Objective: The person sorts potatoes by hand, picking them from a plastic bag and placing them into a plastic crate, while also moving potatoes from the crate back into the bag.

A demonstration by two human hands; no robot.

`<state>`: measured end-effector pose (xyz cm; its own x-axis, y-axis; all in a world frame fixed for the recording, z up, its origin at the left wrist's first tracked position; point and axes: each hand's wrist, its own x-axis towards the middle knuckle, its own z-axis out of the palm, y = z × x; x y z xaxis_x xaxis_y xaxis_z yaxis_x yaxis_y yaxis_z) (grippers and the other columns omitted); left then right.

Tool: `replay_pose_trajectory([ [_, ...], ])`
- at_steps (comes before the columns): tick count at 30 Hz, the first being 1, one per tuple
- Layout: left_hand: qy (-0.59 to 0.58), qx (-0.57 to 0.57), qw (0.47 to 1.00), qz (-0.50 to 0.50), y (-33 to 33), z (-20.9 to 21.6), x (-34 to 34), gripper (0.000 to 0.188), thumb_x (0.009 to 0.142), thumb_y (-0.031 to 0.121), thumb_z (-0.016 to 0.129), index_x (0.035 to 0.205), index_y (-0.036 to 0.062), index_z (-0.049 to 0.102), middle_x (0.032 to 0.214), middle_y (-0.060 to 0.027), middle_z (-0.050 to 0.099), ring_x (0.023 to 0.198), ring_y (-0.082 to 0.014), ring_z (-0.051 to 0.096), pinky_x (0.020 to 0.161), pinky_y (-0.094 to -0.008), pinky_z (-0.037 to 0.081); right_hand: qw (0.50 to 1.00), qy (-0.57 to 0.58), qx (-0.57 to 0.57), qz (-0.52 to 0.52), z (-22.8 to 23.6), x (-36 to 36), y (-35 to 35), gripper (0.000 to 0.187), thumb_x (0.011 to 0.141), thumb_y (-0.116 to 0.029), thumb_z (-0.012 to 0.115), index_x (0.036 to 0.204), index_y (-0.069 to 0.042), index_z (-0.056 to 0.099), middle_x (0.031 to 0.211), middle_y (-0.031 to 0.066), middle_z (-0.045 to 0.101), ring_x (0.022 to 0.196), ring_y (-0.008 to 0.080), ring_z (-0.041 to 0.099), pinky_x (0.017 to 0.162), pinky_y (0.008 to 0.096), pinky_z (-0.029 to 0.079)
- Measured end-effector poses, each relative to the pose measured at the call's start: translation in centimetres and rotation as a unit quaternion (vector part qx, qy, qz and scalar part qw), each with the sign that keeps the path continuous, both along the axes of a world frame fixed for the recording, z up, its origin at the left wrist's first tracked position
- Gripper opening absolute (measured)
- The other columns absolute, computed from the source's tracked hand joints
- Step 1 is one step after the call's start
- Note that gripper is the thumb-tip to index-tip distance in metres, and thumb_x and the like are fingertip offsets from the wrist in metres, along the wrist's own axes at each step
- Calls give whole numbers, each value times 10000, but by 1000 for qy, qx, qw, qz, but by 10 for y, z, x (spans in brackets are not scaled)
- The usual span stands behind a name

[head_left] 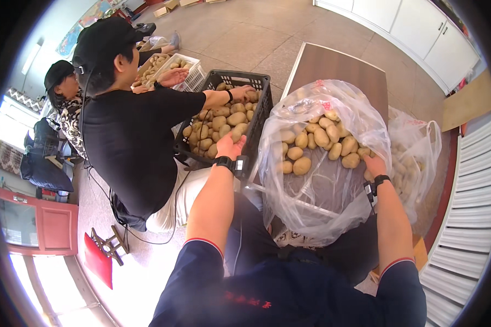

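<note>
My left hand (230,146) reaches over the near rim of a black plastic crate (259,117) full of potatoes (223,122); its fingers curl down among them, and whether it grips one is hidden. My right hand (374,164) presses against the right side of a big clear plastic bag (316,180) that holds several potatoes (319,143). Both wrists carry black bands.
A person in a black shirt and cap (128,131) crouches left of the crate with one hand (240,91) in it. A second person (65,92) sits behind, by a white crate (186,71) of potatoes. Another bag (417,152) lies right. A brown table (338,68) stands behind.
</note>
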<state>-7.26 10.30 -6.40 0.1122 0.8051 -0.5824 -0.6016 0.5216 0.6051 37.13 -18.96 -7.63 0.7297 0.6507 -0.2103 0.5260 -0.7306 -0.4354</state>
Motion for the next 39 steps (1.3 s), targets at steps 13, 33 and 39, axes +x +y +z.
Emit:
replay_pose_trajectory([
  [13, 10, -61, 995, 74, 0, 7, 2, 269, 951, 87, 492, 1203, -7, 513, 1146, -164, 595, 955, -316, 612, 750, -429, 570, 990, -61, 124, 7, -41, -39, 0, 734, 776, -468, 673, 1313, -1, 494, 1252, 285, 533, 1178, 424, 501, 1010, 443, 397],
  [33, 169, 179, 969, -26, 21, -62, -22, 303, 962, 78, 441, 1237, -46, 477, 1239, -188, 499, 1186, -380, 507, 937, -471, 519, 976, -126, 168, 63, -28, -142, -17, 485, 905, -316, 595, 1324, -83, 523, 1441, 269, 325, 1267, 461, 382, 1052, 496, 348],
  [39, -112, 67, 987, 95, 27, -80, -12, 260, 928, 73, 482, 1154, -53, 510, 1175, -211, 530, 1186, -390, 527, 951, -471, 499, 949, -233, 154, 148, -10, -159, -43, 439, 886, -279, 613, 1264, -66, 549, 1389, 207, 412, 1241, 423, 412, 1030, 495, 356],
])
